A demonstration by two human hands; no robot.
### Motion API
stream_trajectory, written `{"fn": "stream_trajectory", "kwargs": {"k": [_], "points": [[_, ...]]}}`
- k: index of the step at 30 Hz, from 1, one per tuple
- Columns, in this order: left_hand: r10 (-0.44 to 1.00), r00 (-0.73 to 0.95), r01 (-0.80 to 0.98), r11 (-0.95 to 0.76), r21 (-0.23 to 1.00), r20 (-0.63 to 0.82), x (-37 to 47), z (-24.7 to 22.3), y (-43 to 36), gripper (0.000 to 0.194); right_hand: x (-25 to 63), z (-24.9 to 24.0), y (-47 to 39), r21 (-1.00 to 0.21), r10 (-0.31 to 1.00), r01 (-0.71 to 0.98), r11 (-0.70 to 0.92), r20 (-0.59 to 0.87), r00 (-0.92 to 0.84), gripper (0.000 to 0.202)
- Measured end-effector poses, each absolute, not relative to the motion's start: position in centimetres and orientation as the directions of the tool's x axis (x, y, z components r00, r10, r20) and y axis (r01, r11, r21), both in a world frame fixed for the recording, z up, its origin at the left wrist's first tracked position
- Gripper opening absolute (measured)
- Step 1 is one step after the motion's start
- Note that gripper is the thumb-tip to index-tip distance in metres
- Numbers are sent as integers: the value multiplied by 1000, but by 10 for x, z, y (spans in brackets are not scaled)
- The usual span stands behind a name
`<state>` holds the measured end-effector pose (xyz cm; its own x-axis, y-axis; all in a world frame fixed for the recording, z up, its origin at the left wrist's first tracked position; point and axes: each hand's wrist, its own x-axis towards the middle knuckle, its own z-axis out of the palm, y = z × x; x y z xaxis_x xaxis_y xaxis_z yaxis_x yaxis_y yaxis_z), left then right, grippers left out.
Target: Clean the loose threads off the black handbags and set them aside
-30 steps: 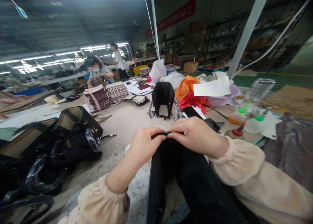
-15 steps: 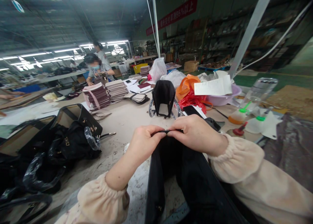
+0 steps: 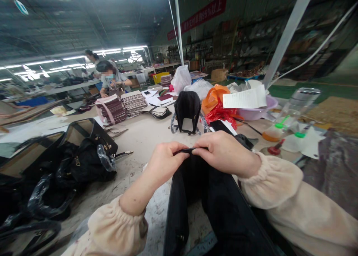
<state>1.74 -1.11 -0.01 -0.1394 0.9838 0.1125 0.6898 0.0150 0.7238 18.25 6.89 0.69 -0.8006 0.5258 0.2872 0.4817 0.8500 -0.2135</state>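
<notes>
Both: left hand, right hand | fingers clamped on rim of black bag | tabletop (room leftward)

The left hand and right hand almost meet at their fingertips, each pinching with the thumb beneath the curled fingers. The left forearm angles up from lower left, the right forearm from lower right, knuckles uppermost.

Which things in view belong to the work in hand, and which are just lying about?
Work in hand:
Black bag-like piece, pinched by left hand and right hand
Probably the similar black bags at left and standing black bag ahead

Apparently lying about:
Orange plastic bag
Purple basin
Clear bottle
</notes>
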Motion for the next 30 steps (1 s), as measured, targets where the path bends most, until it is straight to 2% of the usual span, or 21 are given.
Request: {"fn": "stream_trajectory", "kwargs": {"k": [7, 17, 24, 30], "points": [[974, -183, 709, 39, 705, 130, 21, -5, -9, 15, 182, 7, 69, -199, 520, 481, 854, 285, -805, 24], [978, -84, 771, -59, 634, 193, 20, -4, -10, 18, 183, 8, 68, -173, 519, 489, 855, 284, -806, 25], [980, -61, 794, -66, 604, 188, 20, -5, -9, 20, 189, 9, 69, -224, 449, 395, 891, 296, -843, 21], [982, -65, 793, -56, 606, 176, 18, -6, -9, 20, 190, 5, 69, -272, 468, 395, 877, 304, -830, 20]]}}
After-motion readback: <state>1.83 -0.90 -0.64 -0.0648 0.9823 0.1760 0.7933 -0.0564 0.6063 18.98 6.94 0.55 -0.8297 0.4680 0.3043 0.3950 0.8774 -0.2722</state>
